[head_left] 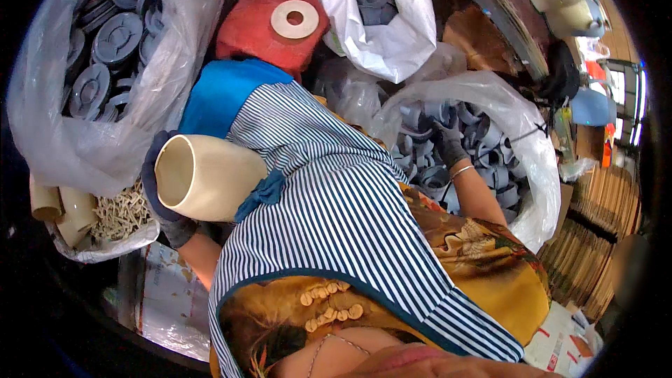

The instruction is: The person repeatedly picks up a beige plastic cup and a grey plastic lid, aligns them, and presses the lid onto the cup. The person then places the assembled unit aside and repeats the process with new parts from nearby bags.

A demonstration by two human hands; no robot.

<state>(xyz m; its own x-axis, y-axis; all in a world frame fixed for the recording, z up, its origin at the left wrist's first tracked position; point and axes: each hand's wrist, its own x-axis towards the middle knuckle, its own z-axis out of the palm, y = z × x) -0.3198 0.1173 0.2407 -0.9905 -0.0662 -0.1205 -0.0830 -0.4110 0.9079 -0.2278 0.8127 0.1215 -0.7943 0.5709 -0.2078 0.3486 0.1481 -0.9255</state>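
Note:
My left hand [159, 199], in a dark glove, is closed round a cream plastic pipe fitting [220, 175]. Its wide round mouth faces left, and its other end rests by the dark blue tie of my striped apron [336, 196]. On the right, my gloved right hand [446, 141] reaches into a clear plastic bag [539, 168] of loose grey plastic parts [483, 143]. The fingers are bent around a grey curved plastic part [439, 110] there; their tips are partly hidden among the pieces.
A clear bag [42, 119] of round grey caps [117, 38] stands at far left, above small beige pieces [122, 215]. Ahead are a red block [245, 24] with a cream ring [295, 19] and a white sack [406, 49]. Stacked cardboard [588, 259] lies at right.

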